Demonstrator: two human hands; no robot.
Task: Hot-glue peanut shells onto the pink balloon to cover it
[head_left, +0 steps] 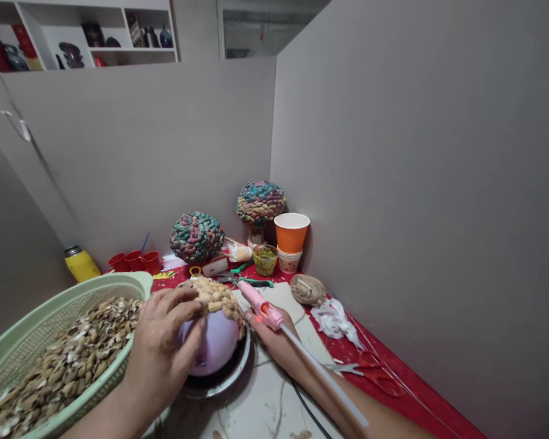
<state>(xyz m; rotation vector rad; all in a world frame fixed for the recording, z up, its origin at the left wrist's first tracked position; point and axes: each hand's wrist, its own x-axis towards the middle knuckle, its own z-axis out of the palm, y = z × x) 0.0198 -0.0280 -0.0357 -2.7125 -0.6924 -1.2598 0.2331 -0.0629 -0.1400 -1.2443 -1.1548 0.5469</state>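
Observation:
A lilac balloon (217,344) rests in a round metal bowl (224,389), its upper part covered with tan peanut shells (216,294). My left hand (167,329) is at the balloon's left side, fingers curled and thumb drawn toward them; whatever may be between the fingertips is hidden. On the right, my right hand (274,335) grips a pink hot glue gun (258,303) beside the bowl. A long clear glue stick (327,379) sticks out of its back, over my forearm. The gun's nozzle points away from me, toward the back of the table.
A green basket (139,283) of split shells (82,347) stands left. Behind are two colored shell balls (196,236) (260,203), red cups (134,261), pliers (256,283) and an orange cup (291,235). Twine (308,289), tissue (336,318) and scissors (375,372) lie right, near the grey partition (393,201).

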